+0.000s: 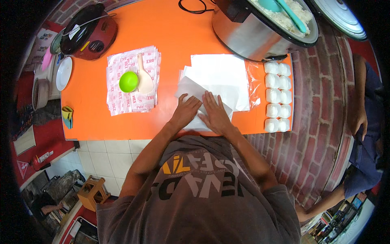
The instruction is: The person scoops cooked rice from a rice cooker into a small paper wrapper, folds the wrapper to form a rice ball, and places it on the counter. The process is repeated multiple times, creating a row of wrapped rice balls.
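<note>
On the orange table (88, 122), both my hands rest on a partly folded sheet of white paper (192, 86). My left hand (186, 111) lies with bent fingers on the sheet's left part, and my right hand (215, 113) lies flatter, fingers spread, on its right part. Beneath and behind is a stack of white sheets (219, 67) with clear plastic at its right edge. To the left, a stack of printed wrapping papers (115, 102) bears a lime-green bowl (128, 81) and a cream rice paddle (145, 80).
Several white wrapped bundles (273, 95) stand in two columns at the right edge. A large rice cooker (246, 33) of cooked rice, with a turquoise scoop (292, 16), is at the back right. A dark red cooker (94, 39) and a white plate (64, 73) stand left. Another person (365, 122) is at far right.
</note>
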A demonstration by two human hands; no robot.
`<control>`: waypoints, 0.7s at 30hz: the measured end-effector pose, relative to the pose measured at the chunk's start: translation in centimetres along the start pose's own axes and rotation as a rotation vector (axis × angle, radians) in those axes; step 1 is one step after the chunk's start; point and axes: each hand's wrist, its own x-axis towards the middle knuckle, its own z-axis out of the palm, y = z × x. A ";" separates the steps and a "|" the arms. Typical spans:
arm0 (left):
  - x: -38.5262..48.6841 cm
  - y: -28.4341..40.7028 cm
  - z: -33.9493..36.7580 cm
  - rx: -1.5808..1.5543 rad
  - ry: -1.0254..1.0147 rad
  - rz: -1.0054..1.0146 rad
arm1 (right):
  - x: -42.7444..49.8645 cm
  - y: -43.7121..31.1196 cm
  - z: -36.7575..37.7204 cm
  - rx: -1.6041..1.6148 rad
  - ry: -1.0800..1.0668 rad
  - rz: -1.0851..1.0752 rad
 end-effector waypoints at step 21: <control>3.6 -1.8 -1.9 -0.718 0.032 -0.488 | 0.2 -1.2 1.7 1.834 0.544 1.025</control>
